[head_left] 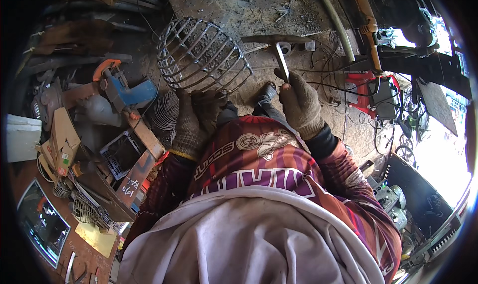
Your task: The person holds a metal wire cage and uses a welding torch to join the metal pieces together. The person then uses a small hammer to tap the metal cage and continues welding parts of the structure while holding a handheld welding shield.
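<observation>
A domed cage of welded metal bars (pixel 199 55) is tilted in front of me, its crossing rings and ribs showing. My left hand (pixel 189 127), in a grey-brown knit glove, is at the cage's near lower edge and closed on it; some of its fingers are in shadow. In my gloved right hand (pixel 301 104) is a chipping hammer (pixel 282 62), gripped by its flat metal handle. The hammer's long narrow head (pixel 264 38) lies crosswise just right of the cage, near a thin rod joined to the cage's end.
A coil of wire rings (pixel 165 112) stands beside my left hand. Further left are a blue and orange metal machine (pixel 130 92) and a plastic crate (pixel 119 154). Cables cross the floor on the right near a red-framed machine (pixel 361 92). My shoe (pixel 267 92) is below the hammer.
</observation>
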The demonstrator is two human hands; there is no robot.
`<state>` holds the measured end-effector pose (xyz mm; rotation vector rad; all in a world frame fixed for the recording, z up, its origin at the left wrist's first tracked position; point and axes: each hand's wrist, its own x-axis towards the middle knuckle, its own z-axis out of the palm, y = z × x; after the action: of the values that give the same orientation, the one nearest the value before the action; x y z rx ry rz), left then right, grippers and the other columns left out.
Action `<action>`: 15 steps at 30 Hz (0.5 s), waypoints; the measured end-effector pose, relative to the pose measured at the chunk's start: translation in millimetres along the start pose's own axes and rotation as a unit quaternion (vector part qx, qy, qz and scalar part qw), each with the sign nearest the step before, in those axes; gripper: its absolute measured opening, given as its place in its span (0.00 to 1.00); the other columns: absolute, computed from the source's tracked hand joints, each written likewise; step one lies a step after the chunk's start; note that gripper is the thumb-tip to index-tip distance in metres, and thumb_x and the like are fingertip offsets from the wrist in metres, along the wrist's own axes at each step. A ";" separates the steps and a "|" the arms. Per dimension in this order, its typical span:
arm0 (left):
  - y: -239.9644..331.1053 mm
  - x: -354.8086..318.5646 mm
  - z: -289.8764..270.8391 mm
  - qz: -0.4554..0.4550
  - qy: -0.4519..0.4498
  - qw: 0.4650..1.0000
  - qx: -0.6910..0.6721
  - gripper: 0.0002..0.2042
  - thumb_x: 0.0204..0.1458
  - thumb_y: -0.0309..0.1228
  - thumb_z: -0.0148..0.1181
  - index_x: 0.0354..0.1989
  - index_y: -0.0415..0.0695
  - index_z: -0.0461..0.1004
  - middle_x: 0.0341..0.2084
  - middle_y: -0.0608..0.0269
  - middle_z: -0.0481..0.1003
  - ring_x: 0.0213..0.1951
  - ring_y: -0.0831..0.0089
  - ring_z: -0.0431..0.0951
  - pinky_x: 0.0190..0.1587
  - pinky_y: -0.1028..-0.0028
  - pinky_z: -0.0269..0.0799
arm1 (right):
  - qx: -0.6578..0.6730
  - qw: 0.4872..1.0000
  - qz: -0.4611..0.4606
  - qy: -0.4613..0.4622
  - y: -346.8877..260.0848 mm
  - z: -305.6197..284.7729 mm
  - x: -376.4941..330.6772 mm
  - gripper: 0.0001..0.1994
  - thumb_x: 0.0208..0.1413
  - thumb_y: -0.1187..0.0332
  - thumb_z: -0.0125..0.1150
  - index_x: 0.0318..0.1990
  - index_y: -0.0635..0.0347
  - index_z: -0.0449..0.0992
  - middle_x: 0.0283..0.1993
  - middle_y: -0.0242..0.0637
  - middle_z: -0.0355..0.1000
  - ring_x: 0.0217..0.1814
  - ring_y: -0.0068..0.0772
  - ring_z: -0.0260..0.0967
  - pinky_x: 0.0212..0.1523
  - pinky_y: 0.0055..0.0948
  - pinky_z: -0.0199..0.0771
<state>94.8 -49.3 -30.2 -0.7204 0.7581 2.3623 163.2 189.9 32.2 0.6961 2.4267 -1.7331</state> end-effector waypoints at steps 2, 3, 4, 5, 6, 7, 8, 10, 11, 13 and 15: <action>6.4 -3.5 1.3 -0.018 0.047 0.998 -0.046 0.20 0.60 0.48 0.50 0.42 0.41 0.69 0.38 0.54 0.76 0.43 0.60 0.77 0.46 0.63 0.77 | -0.055 0.991 -0.122 -0.021 17.3 -5.4 3.8 0.14 0.61 0.68 0.49 0.50 0.67 0.70 0.26 0.43 0.73 0.28 0.39 0.74 0.29 0.34 0.71; 7.1 -3.0 -2.8 -0.017 0.050 0.998 -0.046 0.20 0.60 0.48 0.50 0.42 0.41 0.69 0.38 0.54 0.76 0.43 0.60 0.77 0.46 0.63 0.77 | -0.054 0.991 -0.121 -0.024 24.1 -8.5 7.1 0.14 0.61 0.68 0.49 0.50 0.67 0.70 0.26 0.43 0.73 0.28 0.39 0.74 0.29 0.34 0.71; 10.1 -1.4 -7.4 0.018 0.071 0.997 -0.032 0.19 0.59 0.48 0.51 0.37 0.41 0.71 0.31 0.57 0.76 0.35 0.63 0.78 0.38 0.66 0.78 | -0.103 0.979 -0.175 -0.020 30.2 -10.0 11.4 0.14 0.60 0.68 0.49 0.50 0.66 0.70 0.27 0.44 0.73 0.29 0.42 0.74 0.31 0.35 0.71; 13.3 -0.1 -10.6 0.052 0.092 0.994 -0.018 0.20 0.59 0.49 0.52 0.32 0.42 0.72 0.24 0.61 0.76 0.27 0.67 0.78 0.30 0.70 0.79 | -0.151 0.962 -0.228 -0.015 35.5 -10.6 13.3 0.14 0.59 0.68 0.50 0.50 0.65 0.70 0.29 0.45 0.73 0.31 0.46 0.73 0.32 0.37 0.72; 16.6 1.0 -12.6 0.055 0.095 0.994 -0.016 0.20 0.59 0.49 0.52 0.32 0.42 0.72 0.24 0.61 0.76 0.27 0.67 0.78 0.30 0.70 0.79 | -0.147 0.962 -0.229 -0.018 40.1 -10.1 12.8 0.14 0.59 0.68 0.50 0.50 0.65 0.70 0.29 0.45 0.73 0.31 0.46 0.73 0.32 0.37 0.72; 20.8 2.6 -12.4 0.093 0.151 0.984 -0.001 0.19 0.59 0.49 0.52 0.32 0.42 0.73 0.23 0.62 0.76 0.26 0.68 0.77 0.28 0.72 0.78 | -0.152 0.962 -0.226 -0.016 44.3 -9.1 13.1 0.15 0.58 0.68 0.51 0.50 0.64 0.71 0.30 0.46 0.73 0.32 0.49 0.73 0.33 0.39 0.71; 25.4 2.7 -12.2 0.130 0.206 0.970 0.013 0.19 0.59 0.49 0.52 0.32 0.42 0.73 0.22 0.62 0.76 0.25 0.70 0.76 0.26 0.73 0.76 | -0.156 0.962 -0.224 -0.014 47.7 -7.9 13.4 0.15 0.57 0.69 0.51 0.51 0.64 0.71 0.31 0.47 0.73 0.33 0.51 0.72 0.34 0.41 0.71; 40.2 -2.4 -6.1 0.107 0.135 0.984 -0.052 0.18 0.60 0.47 0.52 0.32 0.43 0.73 0.21 0.63 0.75 0.23 0.72 0.75 0.24 0.74 0.75 | -0.137 0.969 -0.201 -0.042 45.2 -4.9 14.4 0.16 0.56 0.69 0.52 0.51 0.63 0.71 0.31 0.48 0.72 0.32 0.51 0.72 0.34 0.41 0.70; 48.6 -5.2 -2.0 0.078 0.059 0.988 -0.117 0.17 0.60 0.45 0.52 0.32 0.43 0.74 0.20 0.65 0.75 0.21 0.75 0.74 0.22 0.75 0.74 | -0.150 0.960 -0.233 -0.033 37.4 -4.4 14.3 0.16 0.56 0.69 0.52 0.51 0.63 0.71 0.31 0.47 0.72 0.32 0.51 0.72 0.33 0.41 0.70; 65.4 -10.1 1.6 0.078 0.025 0.985 -0.150 0.15 0.61 0.44 0.52 0.33 0.43 0.74 0.19 0.66 0.75 0.19 0.77 0.73 0.22 0.75 0.73 | -0.181 0.946 -0.266 -0.047 24.3 -6.3 15.6 0.16 0.55 0.69 0.53 0.50 0.63 0.71 0.30 0.47 0.72 0.31 0.50 0.72 0.33 0.40 0.71; 78.7 -16.5 9.7 0.098 0.003 0.982 -0.162 0.12 0.61 0.39 0.52 0.34 0.44 0.74 0.18 0.69 0.74 0.16 0.80 0.71 0.19 0.78 0.72 | -0.171 0.939 -0.294 -0.039 19.7 -2.9 16.5 0.16 0.55 0.69 0.53 0.50 0.64 0.71 0.30 0.47 0.72 0.30 0.49 0.72 0.32 0.40 0.71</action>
<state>53.4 -102.8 14.4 -0.8165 0.4659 2.7019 157.0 202.8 10.7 -0.1589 2.9587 -1.3601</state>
